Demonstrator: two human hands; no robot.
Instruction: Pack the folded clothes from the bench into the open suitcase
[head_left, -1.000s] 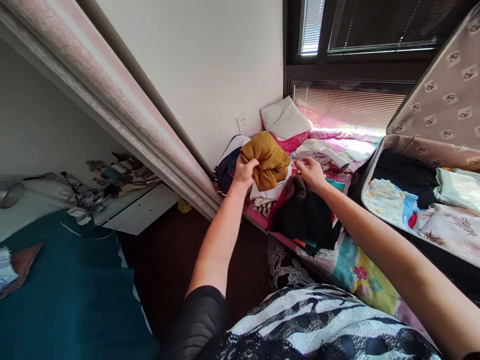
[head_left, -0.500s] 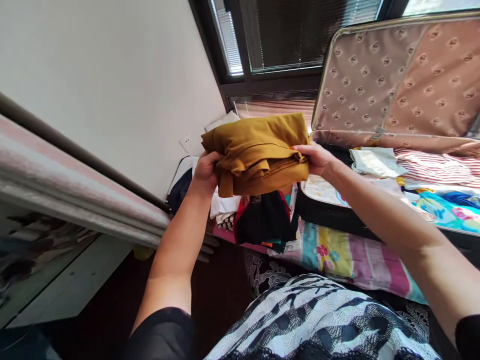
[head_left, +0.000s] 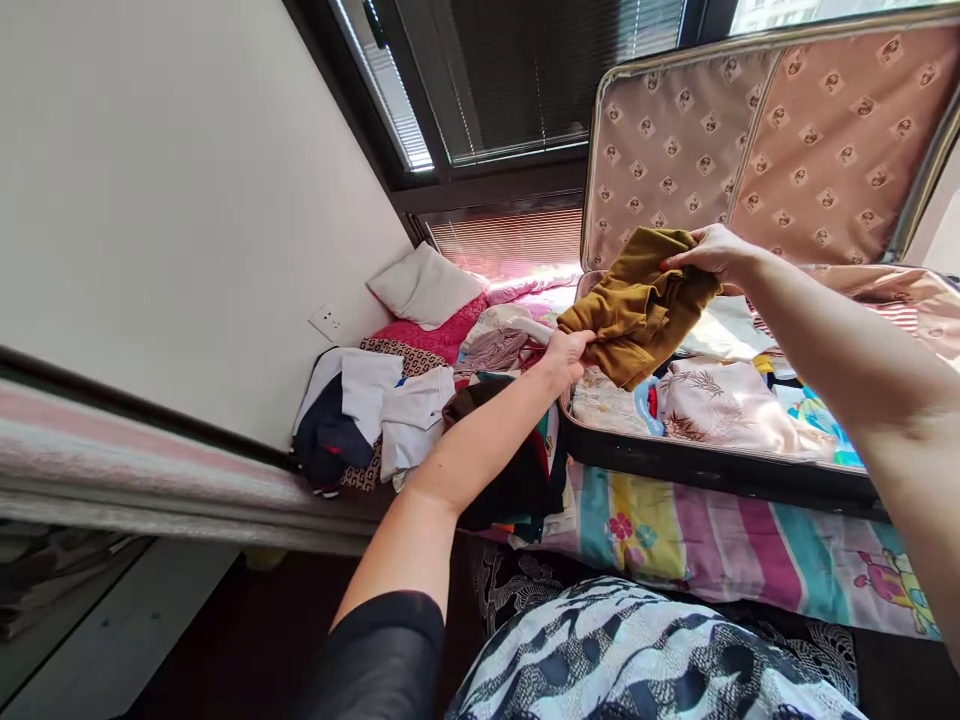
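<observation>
your left hand point(head_left: 568, 358) and right hand point(head_left: 712, 252) both grip the mustard garment point(head_left: 634, 305), right of centre, above the open suitcase point(head_left: 675, 462) — not set down yet. folded clothes point(head_left: 720, 405) already lie inside; a pile point(head_left: 371, 388) at centre-left sits outside.

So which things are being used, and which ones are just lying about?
Being used, it seems:
mustard cloth, held by the left grip and right grip
open suitcase, with folded clothes inside
piled clothes beside it, maybe

Just lying about:
pale pillow
striped bedding
</observation>
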